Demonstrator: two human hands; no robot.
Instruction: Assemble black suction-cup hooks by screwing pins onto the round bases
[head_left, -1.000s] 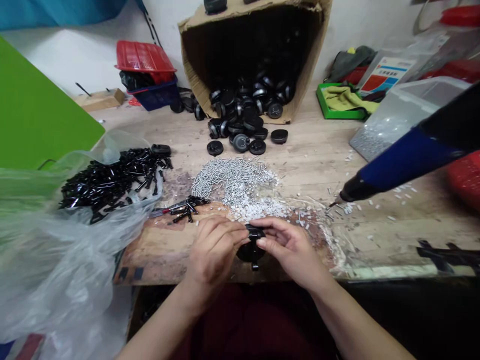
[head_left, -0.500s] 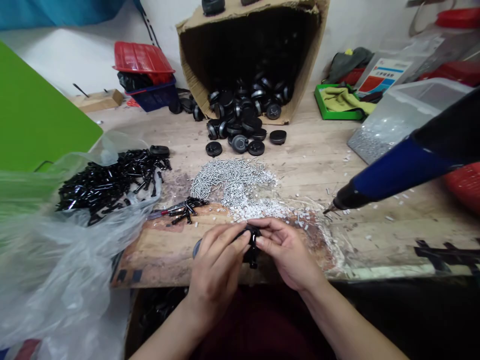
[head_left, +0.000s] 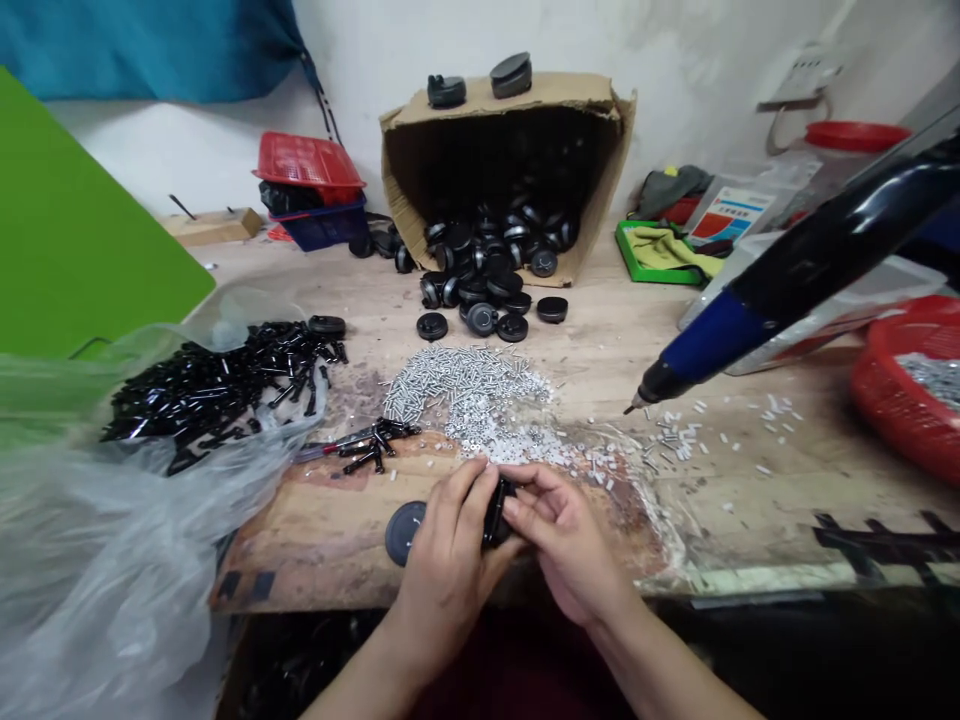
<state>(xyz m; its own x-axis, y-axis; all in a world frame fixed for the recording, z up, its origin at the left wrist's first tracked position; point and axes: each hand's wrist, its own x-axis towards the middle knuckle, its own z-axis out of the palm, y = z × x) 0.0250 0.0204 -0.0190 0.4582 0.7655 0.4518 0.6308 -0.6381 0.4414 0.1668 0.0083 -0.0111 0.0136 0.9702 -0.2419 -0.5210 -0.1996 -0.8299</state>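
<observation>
Both hands are closed around a small shiny black plastic part (head_left: 495, 512) at the bench's front. My left hand (head_left: 448, 540) grips it from the left, its fingers over the top. My right hand (head_left: 564, 530) pinches its right side with thumb and fingers; the fingertips partly hide it. A round black disc-shaped piece (head_left: 406, 532) lies just left of my left hand, partly covered by it. Beyond my fingertips are a heap of silver screws (head_left: 442, 378) and a scatter of nuts and white spacers (head_left: 517, 442). Several loose black plastic pieces (head_left: 373, 445) lie to the left.
An electric screwdriver (head_left: 697, 345) hangs at the right, tip down. A tipped cardboard box (head_left: 596, 240) spills round black parts at the back. Left stands a plastic bag (head_left: 142, 530) with black pieces (head_left: 217, 375). A red basket (head_left: 892, 400) and green tray (head_left: 637, 262) are right.
The camera view has tilted up. The black part has turned between my hands, and more of the round disc shows beside my left hand. The screwdriver appears shifted slightly left.
</observation>
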